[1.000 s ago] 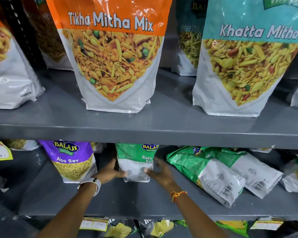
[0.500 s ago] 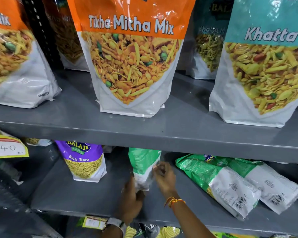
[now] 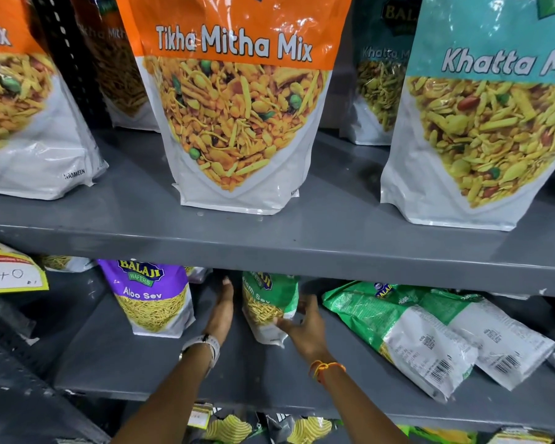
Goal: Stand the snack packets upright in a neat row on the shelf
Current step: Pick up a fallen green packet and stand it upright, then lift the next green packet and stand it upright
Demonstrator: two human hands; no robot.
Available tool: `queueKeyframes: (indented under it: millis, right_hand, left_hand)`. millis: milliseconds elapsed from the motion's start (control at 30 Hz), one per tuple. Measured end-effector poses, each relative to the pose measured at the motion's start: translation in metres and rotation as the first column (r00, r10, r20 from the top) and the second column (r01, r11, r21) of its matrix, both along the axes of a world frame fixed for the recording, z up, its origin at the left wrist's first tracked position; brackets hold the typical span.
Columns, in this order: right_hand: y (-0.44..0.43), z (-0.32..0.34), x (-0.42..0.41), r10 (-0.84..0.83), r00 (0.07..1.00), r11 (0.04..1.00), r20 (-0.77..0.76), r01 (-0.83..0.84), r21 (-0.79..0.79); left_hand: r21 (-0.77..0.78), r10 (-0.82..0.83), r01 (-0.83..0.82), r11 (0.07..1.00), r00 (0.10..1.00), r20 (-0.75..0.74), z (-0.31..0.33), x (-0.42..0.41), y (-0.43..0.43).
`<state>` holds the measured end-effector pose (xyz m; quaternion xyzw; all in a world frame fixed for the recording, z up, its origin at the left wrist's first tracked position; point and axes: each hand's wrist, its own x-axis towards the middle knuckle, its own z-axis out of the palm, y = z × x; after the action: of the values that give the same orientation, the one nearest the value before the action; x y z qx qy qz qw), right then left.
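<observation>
A green Ratlami Sev packet stands upright on the lower grey shelf, its printed front facing me. My right hand pinches its lower right edge, thumb on the front. My left hand lies flat with its fingers straight, just left of the packet. A purple Aloo Sev packet stands upright further left. To the right, two green packets lie flat and overlapping: one nearer, one behind it, barcodes up.
The upper shelf edge hangs low over the packet tops. Large Tikha Mitha Mix and Khatta Mitha bags stand on it. A yellow price tag sits at left. More packets show below the lower shelf.
The green packet has been turned so its front faces me instead of its back. My left hand moved from its base to its left side. The camera drew closer.
</observation>
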<state>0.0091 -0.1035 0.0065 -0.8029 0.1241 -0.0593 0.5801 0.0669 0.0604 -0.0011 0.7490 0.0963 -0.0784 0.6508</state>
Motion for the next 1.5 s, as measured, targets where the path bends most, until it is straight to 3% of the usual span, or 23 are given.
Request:
queueKeyframes:
  millis: [167, 300, 467, 767, 867, 933, 967, 1033, 1133, 1200, 1267, 1400, 1500]
  right_hand:
    - [-0.016, 0.007, 0.011, 0.084, 0.996, 0.996, -0.039, -0.084, -0.007]
    - [-0.017, 0.010, 0.019, 0.128, 0.991, 0.990, -0.038, -0.130, -0.045]
    - [-0.014, 0.006, 0.013, 0.149, 0.985, 0.981, -0.086, -0.158, -0.111]
    - [-0.009, 0.006, 0.004, 0.008, 0.999, 0.980, -0.049, -0.018, -0.200]
    - [-0.024, 0.014, -0.001, 0.067, 0.995, 0.942, -0.070, -0.086, -0.323]
    - [-0.048, 0.022, -0.005, 0.049, 0.997, 0.918, -0.051, -0.065, -0.392]
    - [-0.064, 0.027, -0.008, 0.012, 0.999, 0.912, -0.044, -0.029, -0.409]
    - [-0.106, 0.036, -0.017, -0.088, 0.995, 0.868, -0.044, 0.055, -0.493]
    - [-0.173, 0.046, -0.027, -0.205, 0.975, 0.737, -0.088, 0.094, -0.670]
    - [-0.209, 0.046, -0.028, -0.263, 0.946, 0.715, -0.191, 0.059, -0.696]
    - [-0.239, 0.042, -0.025, -0.256, 0.912, 0.721, -0.320, -0.040, -0.692]
    - [-0.265, 0.035, -0.016, -0.149, 0.892, 0.752, -0.427, -0.178, -0.635]
    - [-0.273, 0.030, -0.015, -0.050, 0.860, 0.815, -0.508, -0.259, -0.518]
  left_hand:
    - [-0.050, -0.062, 0.066, 0.997, 0.995, 0.078, -0.008, -0.011, -0.006]
    - [0.070, -0.036, 0.023, 0.997, 0.983, 0.181, -0.017, -0.016, 0.005]
    - [0.205, -0.070, 0.028, 0.978, 0.977, 0.202, -0.017, -0.026, 0.010]
    - [0.249, -0.004, -0.060, 0.967, 0.969, 0.247, -0.011, -0.035, 0.003]
    - [0.138, 0.215, -0.253, 0.957, 0.946, 0.244, -0.011, -0.047, -0.011]
    - [0.073, 0.466, -0.500, 0.863, 0.844, 0.264, -0.012, -0.063, -0.031]
    - [0.052, 0.513, -0.547, 0.836, 0.812, 0.279, -0.015, -0.074, -0.045]
    - [-0.016, 0.430, -0.445, 0.895, 0.852, 0.298, -0.016, -0.106, -0.082]
    - [0.031, 0.063, -0.081, 0.996, 0.923, 0.380, -0.010, -0.142, -0.143]
    - [0.129, -0.080, 0.042, 0.991, 0.950, 0.301, -0.006, -0.138, -0.185]
    - [0.192, -0.110, 0.080, 0.978, 0.982, 0.152, -0.004, -0.121, -0.232]
    - [0.061, -0.099, 0.118, 0.991, 0.963, -0.252, -0.018, -0.090, -0.284]
    - [0.056, -0.131, 0.158, 0.986, 0.931, -0.340, -0.030, -0.082, -0.296]
